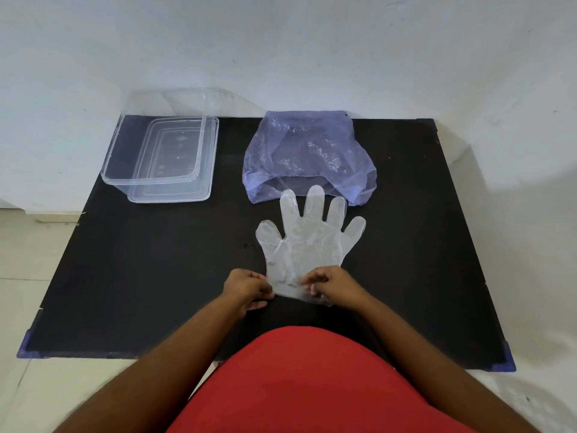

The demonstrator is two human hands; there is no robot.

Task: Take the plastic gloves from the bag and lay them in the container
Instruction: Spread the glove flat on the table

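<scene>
One clear plastic glove (307,242) lies flat on the black table (140,276), its fingers pointing away toward the purple bag (307,154), middle tips overlapping the bag's mouth. I see my left hand (248,289) pinching the cuff's left corner and my right hand (331,285) pinching its right corner, fingers curled tight on the plastic. One clear container (156,151) sits far left on its lid (175,195), well apart from the glove.
</scene>
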